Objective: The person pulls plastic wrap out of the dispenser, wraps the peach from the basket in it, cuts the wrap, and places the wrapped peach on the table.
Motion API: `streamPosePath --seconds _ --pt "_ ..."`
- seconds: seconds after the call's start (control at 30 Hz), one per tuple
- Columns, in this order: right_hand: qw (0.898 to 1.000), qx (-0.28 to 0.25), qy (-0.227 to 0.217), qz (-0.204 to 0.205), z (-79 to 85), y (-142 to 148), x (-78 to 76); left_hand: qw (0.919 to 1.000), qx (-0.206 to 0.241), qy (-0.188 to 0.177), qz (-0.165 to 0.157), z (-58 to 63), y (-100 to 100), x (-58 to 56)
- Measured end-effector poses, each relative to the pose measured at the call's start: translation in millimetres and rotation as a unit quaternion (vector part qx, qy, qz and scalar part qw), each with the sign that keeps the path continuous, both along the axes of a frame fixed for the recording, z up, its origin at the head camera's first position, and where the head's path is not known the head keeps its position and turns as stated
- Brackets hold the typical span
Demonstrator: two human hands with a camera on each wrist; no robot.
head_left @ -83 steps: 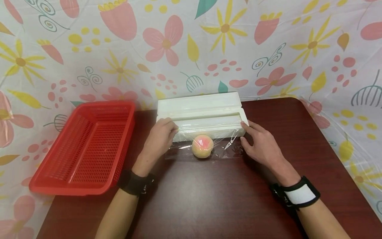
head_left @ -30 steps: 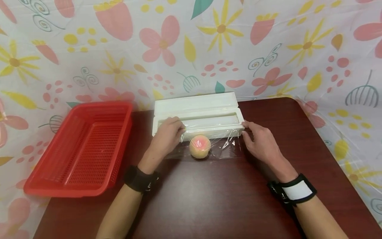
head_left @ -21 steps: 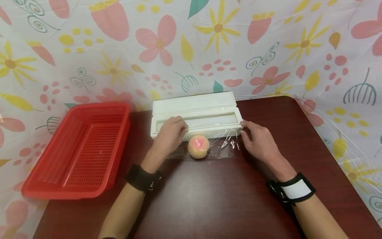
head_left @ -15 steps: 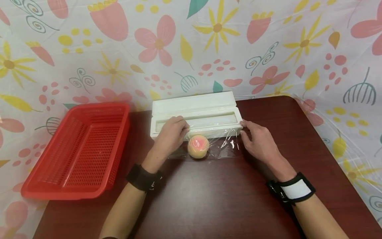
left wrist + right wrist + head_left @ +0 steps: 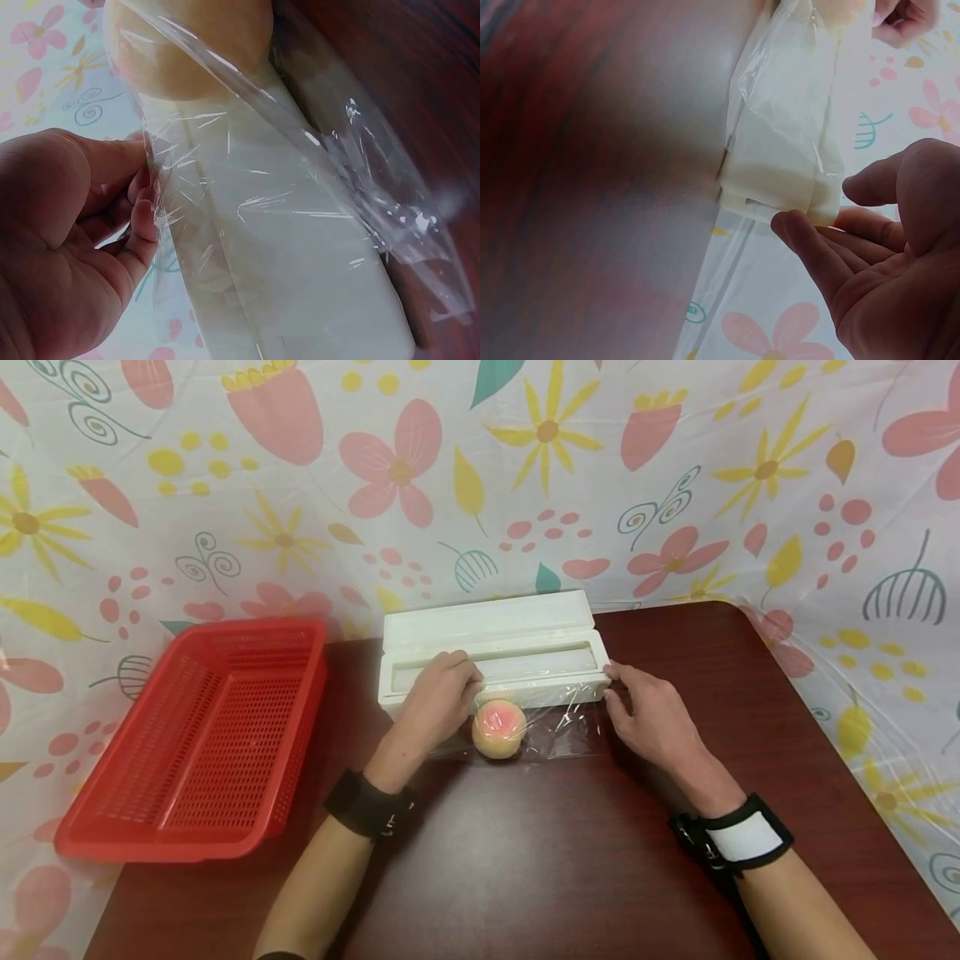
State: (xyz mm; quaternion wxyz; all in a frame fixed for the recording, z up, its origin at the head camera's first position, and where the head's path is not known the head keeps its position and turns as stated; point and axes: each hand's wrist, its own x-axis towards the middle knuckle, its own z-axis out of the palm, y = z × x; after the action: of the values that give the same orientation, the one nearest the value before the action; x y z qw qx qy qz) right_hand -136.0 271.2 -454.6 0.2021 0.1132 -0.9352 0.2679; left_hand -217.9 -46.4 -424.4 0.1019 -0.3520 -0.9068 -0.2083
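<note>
Head view is showing the peach [image 5: 498, 729] sitting beneath drawn-out cling film [image 5: 558, 735], on the near side of the white cling-film box [image 5: 517, 642]; it is lying between the hands, nearer the left hand [image 5: 442, 693], which is pinching the film by the box's front edge; the right hand [image 5: 656, 718] is touching the box's right end with loosely bent fingers; the box's long axis is running left to right, its right end angling slightly farther away; the floral curtain [image 5: 450, 485] is hanging close behind, the red perforated basket [image 5: 161, 852] is occupying the left side, and the table [image 5: 525, 860] is offering room nearer the person and rightward.
</note>
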Motion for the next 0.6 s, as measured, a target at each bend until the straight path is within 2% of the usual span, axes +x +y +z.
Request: streamPosePath --seconds 0.33,0.6 --pt "1.0 0.004 -0.009 -0.002 0.2 -0.2 0.3 0.9998 0.003 0.019 -0.009 0.1 4.3 0.0" --pt "1.0 0.006 -0.009 -0.001 -0.2 -0.3 0.1 0.9997 0.003 0.02 -0.013 0.3 6.7 0.9"
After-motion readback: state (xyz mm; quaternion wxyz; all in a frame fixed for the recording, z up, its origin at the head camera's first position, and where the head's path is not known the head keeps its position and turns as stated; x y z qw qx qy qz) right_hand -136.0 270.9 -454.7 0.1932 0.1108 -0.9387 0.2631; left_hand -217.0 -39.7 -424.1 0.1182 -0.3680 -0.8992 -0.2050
